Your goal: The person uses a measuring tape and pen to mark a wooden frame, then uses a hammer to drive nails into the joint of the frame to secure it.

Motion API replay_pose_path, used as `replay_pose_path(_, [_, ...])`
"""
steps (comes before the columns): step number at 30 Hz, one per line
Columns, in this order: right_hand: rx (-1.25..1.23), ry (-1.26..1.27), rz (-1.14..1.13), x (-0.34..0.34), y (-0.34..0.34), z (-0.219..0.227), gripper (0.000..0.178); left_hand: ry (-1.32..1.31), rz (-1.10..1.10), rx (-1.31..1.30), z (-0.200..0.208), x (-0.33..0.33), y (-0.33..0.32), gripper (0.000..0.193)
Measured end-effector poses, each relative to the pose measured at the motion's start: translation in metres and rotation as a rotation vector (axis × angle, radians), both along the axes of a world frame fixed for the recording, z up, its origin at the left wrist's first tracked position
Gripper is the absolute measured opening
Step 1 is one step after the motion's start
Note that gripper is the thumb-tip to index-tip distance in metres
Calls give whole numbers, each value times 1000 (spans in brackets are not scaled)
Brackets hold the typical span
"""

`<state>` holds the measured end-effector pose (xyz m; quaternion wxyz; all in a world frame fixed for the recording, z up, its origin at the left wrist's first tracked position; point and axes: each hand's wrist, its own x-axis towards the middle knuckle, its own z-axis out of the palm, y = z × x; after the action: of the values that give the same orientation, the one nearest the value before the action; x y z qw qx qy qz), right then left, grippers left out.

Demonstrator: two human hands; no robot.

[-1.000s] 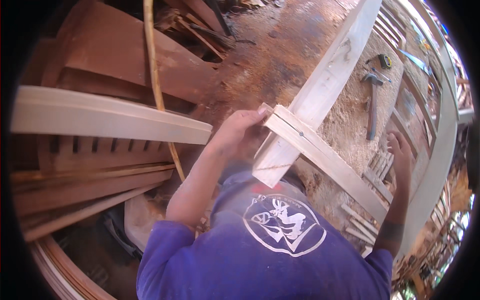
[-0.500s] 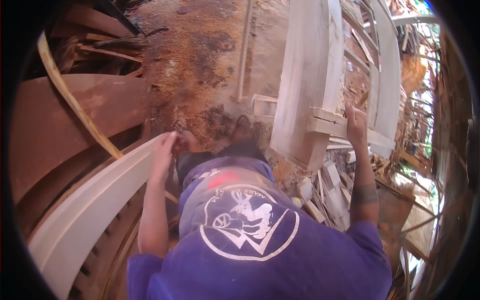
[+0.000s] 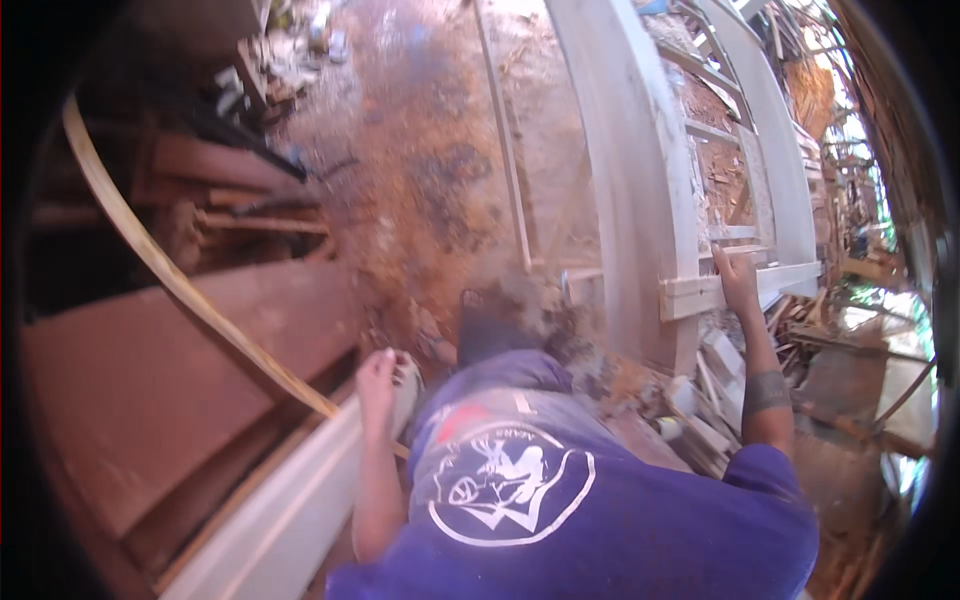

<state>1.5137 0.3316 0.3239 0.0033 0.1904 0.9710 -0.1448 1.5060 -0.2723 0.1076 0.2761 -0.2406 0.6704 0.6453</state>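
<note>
At the left, a long pale board (image 3: 290, 520) runs up from the lower edge. My left hand (image 3: 376, 388) is at its upper end, fingers curled in on the board's edge; the fingertips are small and blurred. To the right stands a pale wooden frame (image 3: 640, 180) with wide planks and crosspieces. My right hand (image 3: 738, 280) is closed around its near crosspiece (image 3: 693, 297), arm stretched out. Between the two hands is my body in a dusty purple shirt.
Red-brown panels (image 3: 200, 360) lie at the left, with a thin curved wood strip (image 3: 180, 280) across them. Offcuts (image 3: 715, 375) are piled below the frame. A long thin strip (image 3: 508, 150) lies on the stained floor (image 3: 400, 200). Scrap litter (image 3: 290, 60) sits farther off.
The view has shifted, so panels, board and both hands sit lower in the picture, the hands also farther right. Each hand stays at the same piece of wood. More floor shows ahead.
</note>
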Motion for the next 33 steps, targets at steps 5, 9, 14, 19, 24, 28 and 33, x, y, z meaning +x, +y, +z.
replay_pose_path(5, [186, -128, -71, 1, 6, 0, 63, 9, -106, 1, 21, -61, 8, 28])
replay_pose_path(9, [204, -164, -114, -31, 4, 14, 59, 69, -198, -45, 40, -139, 20, 29])
replay_pose_path(14, [46, -21, -263, -165, 23, 15, 39, 122, -341, -110, 45, -286, 43, 30])
replay_pose_path(19, [-30, 117, -215, -332, 21, 58, 31, 298, -494, -254, 22, -447, 47, 30])
replay_pose_path(24, [-119, 172, -47, -440, 23, 56, 29, -41, -126, -196, -79, -520, -37, 24])
replay_pose_path(28, [-132, 185, -36, -485, 27, 43, 24, -405, -136, -385, -113, -520, -76, 25])
replay_pose_path(33, [-119, 244, -121, -572, 27, 51, 20, -238, -950, -544, -167, -583, -59, 25])
